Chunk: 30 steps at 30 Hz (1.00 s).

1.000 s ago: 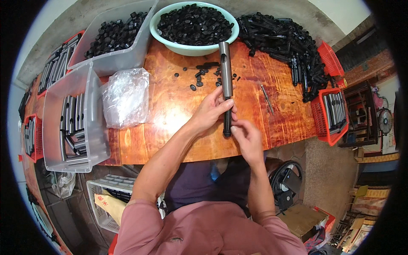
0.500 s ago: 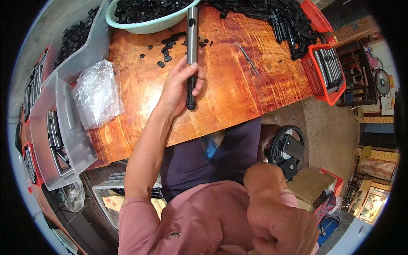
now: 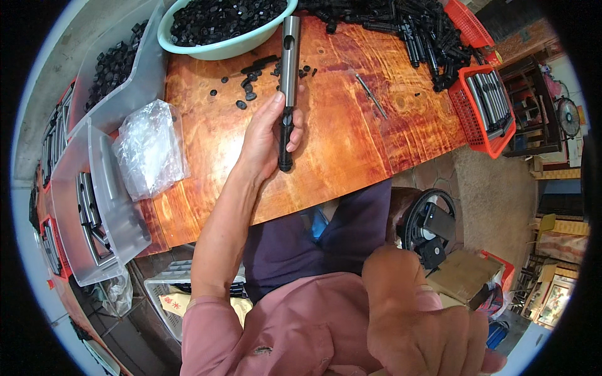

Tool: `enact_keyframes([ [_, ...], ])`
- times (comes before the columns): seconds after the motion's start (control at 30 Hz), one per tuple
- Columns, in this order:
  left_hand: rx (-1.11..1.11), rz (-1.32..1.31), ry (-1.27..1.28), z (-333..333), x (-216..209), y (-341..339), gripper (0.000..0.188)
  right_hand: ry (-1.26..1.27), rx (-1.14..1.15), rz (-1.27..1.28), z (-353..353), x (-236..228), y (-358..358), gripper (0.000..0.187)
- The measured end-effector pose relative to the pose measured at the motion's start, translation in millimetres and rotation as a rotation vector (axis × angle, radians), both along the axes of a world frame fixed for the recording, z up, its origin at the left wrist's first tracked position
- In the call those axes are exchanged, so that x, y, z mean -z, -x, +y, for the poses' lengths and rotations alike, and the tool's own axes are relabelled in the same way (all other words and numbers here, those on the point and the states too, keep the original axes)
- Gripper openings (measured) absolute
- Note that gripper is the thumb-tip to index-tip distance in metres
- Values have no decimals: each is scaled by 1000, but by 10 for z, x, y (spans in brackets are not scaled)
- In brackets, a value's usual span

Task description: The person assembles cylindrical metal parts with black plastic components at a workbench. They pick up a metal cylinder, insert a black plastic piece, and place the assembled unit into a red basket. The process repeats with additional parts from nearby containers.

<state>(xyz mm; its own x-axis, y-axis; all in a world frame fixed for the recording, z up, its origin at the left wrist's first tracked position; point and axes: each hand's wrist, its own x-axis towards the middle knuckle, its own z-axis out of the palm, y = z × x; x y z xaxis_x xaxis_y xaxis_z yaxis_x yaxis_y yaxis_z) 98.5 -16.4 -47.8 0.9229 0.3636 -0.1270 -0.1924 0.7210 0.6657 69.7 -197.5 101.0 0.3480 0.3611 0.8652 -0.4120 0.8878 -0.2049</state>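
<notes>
Steady the steel tube [image 3: 290, 72] toward 12 o'clock — left hand [image 3: 263, 135] wrapping the black rod [image 3: 285, 144], right hand [image 3: 426, 338] curled, grasp hidden.

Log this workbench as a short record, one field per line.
Left hand: gripping a metal tube with a side hole, at the black rod on its lower end
Right hand: raised before the pink shirt, fingers curled; contents hidden
Loose on table: small black pieces, thin metal rod, clear plastic bag
Pale green basin: full of small black parts
Right-side red basket: metal tubes
</notes>
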Motion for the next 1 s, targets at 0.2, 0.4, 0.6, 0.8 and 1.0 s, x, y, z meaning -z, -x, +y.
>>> enact_keyframes([
  [0.2, 4, -7, 8, 23, 2, 40, 38, 55, 132, 35, -150, 28, -190, 23],
  [0.4, 123, -11, -8, -22, 70, 13, 38, 997, 1017, 109, 440, 644, -1449, 30],
  [0.6, 295, -27, -4, -57, 13, 2, 28, 1310, 484, 23, 674, 1144, -1845, 21],
  [0.8, 202, 61, -91, -48, 86, -37, 32, 1279, 535, 163, 725, 1128, -1798, 17],
  [1.0, 227, 23, -52, -5, 68, 2, 41, 1277, 533, 155, 702, 1150, -1829, 17],
])
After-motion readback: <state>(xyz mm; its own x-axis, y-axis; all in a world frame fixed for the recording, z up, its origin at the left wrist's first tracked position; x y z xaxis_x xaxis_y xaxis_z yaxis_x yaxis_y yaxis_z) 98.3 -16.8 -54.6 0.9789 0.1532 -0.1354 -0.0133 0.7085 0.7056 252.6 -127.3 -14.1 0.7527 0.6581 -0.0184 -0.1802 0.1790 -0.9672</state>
